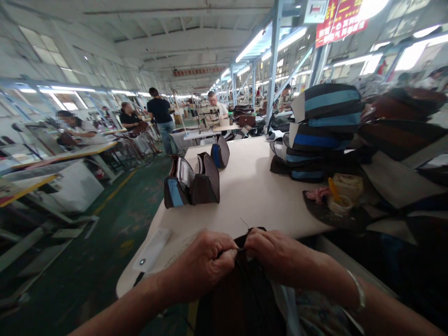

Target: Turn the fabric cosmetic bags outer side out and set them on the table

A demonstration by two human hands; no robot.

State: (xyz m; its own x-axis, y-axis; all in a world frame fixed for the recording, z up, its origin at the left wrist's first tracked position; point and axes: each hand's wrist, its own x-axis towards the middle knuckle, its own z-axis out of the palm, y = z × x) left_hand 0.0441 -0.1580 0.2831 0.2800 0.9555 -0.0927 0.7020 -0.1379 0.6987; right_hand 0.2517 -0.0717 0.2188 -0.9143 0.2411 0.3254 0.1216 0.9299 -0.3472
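dark fabric (241,291), top edge behind fingers (224,259)

— What are the hands doing?
— The left hand (206,263) and the right hand (276,256) are both pinching the top of a dark bag (241,298), right at the near edge of the table (252,186). They are almost touching.
— What is sitting on the table?
— Two small bags (206,182) are standing by the left edge. A pile of striped bags (325,130) is sitting at the right edge. A white strip (152,249) is lying at the near left corner.
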